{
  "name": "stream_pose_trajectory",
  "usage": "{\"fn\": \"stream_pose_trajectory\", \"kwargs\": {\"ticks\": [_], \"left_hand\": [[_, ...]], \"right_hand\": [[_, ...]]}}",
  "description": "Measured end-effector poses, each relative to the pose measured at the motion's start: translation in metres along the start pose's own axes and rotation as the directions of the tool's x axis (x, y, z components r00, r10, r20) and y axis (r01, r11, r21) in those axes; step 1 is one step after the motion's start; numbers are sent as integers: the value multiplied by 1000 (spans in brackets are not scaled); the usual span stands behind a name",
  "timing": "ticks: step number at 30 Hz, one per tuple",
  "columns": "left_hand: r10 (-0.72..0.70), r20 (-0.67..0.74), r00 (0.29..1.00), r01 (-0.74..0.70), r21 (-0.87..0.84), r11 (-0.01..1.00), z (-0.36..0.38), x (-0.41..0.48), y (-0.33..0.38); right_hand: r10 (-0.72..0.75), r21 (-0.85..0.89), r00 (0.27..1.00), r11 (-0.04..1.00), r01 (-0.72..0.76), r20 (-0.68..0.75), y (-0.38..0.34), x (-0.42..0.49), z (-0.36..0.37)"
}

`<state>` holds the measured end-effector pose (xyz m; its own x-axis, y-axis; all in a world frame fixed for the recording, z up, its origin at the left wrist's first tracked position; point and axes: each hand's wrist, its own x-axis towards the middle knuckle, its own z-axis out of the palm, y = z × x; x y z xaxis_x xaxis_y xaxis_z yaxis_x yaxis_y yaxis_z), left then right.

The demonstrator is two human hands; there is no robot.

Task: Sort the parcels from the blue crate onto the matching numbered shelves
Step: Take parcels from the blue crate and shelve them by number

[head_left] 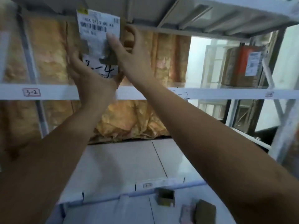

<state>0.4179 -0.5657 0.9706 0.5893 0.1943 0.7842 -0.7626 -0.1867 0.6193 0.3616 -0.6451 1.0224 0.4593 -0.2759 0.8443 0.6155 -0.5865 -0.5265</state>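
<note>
Both my hands hold up a brown parcel (98, 23) with a white shipping label, a barcode and a handwritten "3-4". It is raised just under the upper shelf (161, 12). My left hand (84, 73) grips its lower left edge. My right hand (127, 52) grips its right side, thumb lying across the label. Below them runs a white shelf rail (48, 92) with a tag reading "3-2". The blue crate is not in view.
A crumpled orange-brown curtain (129, 120) hangs behind the rack. A brown box with a red stripe (242, 65) stands on a rack at right. Low down, small brown parcels (165, 196) lie on a white shelf (123, 160) with a small tag on its front rail.
</note>
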Motion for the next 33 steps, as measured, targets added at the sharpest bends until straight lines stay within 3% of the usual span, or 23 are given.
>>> {"fn": "stream_pose_trajectory", "kwargs": {"ticks": [2, 7, 11, 16, 20, 25, 33], "left_hand": [[30, 24, 999, -29, -32, 999, -5, -27, -8], [39, 168, 985, -33, -41, 999, -8, -80, -34], [-66, 357, 932, 65, 15, 998, -6, -117, -56], [-156, 520, 840, 207, -42, 977, 11, -150, -71], [-303, 532, 791, 375, -31, 926, 40, -175, -72], [-476, 550, 686, 613, -85, 785, 96, -217, -46], [-560, 510, 653, 672, -49, 739, 181, -283, 6]], "right_hand": [[53, -41, 995, 998, -49, 89, 3, -26, -11], [338, 25, 918, 936, -350, 207, 33, -73, -44], [488, 84, 823, 844, -530, 292, 60, -103, -71], [590, -4, 738, 782, -624, 328, 104, -131, -107], [631, 35, 701, 734, -678, 331, 136, -145, -141], [686, 92, 657, 667, -739, 313, 183, -154, -202], [705, 145, 613, 607, -782, 357, 248, -161, -299]]}}
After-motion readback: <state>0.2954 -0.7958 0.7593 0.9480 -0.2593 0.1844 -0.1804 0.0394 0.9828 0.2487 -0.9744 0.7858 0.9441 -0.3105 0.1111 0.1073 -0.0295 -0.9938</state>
